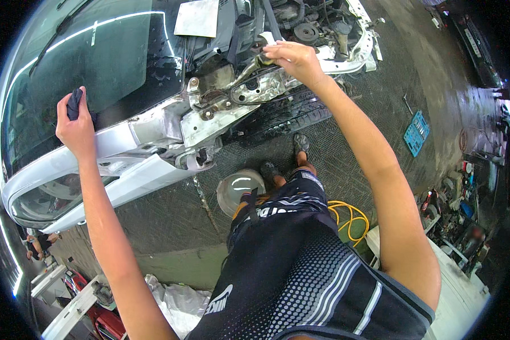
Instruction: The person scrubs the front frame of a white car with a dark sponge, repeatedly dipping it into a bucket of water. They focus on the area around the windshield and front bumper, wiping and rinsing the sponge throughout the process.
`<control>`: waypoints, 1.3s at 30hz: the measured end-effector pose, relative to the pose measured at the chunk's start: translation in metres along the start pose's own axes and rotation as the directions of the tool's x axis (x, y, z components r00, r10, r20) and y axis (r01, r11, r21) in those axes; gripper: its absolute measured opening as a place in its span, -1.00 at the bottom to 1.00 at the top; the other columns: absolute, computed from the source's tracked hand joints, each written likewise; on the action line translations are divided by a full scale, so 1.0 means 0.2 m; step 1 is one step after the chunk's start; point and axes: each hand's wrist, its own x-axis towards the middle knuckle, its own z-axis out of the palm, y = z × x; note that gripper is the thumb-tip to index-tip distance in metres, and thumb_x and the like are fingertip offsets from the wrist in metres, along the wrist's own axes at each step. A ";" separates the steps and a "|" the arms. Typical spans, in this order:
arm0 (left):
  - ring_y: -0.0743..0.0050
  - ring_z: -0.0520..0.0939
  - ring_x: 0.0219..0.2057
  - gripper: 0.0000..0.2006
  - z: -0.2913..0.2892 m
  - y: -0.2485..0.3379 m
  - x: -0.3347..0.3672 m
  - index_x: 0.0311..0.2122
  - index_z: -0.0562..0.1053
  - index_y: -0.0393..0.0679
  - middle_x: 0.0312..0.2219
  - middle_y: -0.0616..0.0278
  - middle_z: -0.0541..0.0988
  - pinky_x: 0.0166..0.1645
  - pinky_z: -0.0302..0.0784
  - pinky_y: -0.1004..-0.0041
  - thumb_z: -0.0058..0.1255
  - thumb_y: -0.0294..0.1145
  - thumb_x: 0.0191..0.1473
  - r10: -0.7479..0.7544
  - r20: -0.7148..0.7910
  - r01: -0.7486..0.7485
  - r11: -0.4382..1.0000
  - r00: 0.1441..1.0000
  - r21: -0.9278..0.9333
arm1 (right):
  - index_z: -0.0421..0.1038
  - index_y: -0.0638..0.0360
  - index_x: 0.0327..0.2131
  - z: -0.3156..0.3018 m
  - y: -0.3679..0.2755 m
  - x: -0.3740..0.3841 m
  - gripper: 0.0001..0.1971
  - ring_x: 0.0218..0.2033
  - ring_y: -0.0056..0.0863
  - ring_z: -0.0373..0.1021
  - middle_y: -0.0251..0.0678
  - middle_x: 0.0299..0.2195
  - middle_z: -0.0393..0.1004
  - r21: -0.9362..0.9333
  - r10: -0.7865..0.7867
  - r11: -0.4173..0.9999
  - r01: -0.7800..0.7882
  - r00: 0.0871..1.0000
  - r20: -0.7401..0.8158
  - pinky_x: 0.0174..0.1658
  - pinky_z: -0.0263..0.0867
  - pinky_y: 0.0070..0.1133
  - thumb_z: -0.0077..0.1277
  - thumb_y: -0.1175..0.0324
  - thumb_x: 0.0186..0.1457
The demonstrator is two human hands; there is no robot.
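My left hand (76,129) is closed round a bunched dark cloth (73,104), over the lower corner of the windshield (110,73) of a silver car. My right hand (298,61) is over the edge of the open engine bay (283,20). Its fingers are bent together near a small white piece (268,38) and a dark yellowish bit under the fingertips; I cannot make out what they grip. Between the hands runs the bare metal fender rail (209,107), with bolts and brackets exposed. A pale square sheet (197,18) lies at the windshield's base.
A bucket of water (225,195) stands by my legs on the dark floor mat. A blue tool case (416,134) lies open to the right, and a yellow hose (351,218) coils nearer. Tools and parts (464,209) clutter the right side. Another person (38,247) is at far left.
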 end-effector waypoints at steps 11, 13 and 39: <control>0.53 0.64 -0.46 -0.79 0.02 -0.01 0.00 -0.26 0.59 -0.15 -0.47 0.25 0.66 -0.29 0.53 0.50 0.31 -0.25 0.11 -0.067 0.053 0.068 0.998 0.996 -0.005 | 0.63 0.06 -0.36 -0.02 0.03 0.02 -0.75 0.03 -0.41 0.54 -0.39 -0.05 0.63 0.090 -0.103 0.991 0.095 0.990 0.093 0.03 0.52 -0.46 0.23 0.59 -0.21; 0.52 0.64 -0.46 -0.79 0.03 0.00 0.02 -0.26 0.59 -0.15 -0.46 0.25 0.66 -0.28 0.53 0.50 0.31 -0.25 0.12 -0.076 0.051 0.076 0.997 0.996 0.008 | 0.63 0.06 -0.36 0.05 -0.01 0.04 -0.75 -0.01 -0.40 0.56 -0.40 -0.08 0.64 0.147 -0.107 0.984 0.101 0.994 0.031 0.01 0.52 -0.45 0.26 0.57 -0.22; 0.54 0.65 -0.44 -0.77 0.02 -0.02 0.01 -0.25 0.59 -0.14 -0.45 0.25 0.66 -0.28 0.53 0.51 0.32 -0.23 0.10 -0.052 0.032 0.053 0.998 0.998 -0.027 | 0.60 0.23 -0.06 -0.03 -0.03 -0.03 -0.69 -0.02 -0.49 0.56 -0.27 -0.06 0.64 0.237 0.140 0.962 -0.136 0.990 -0.002 0.16 0.39 -0.52 0.23 0.52 0.07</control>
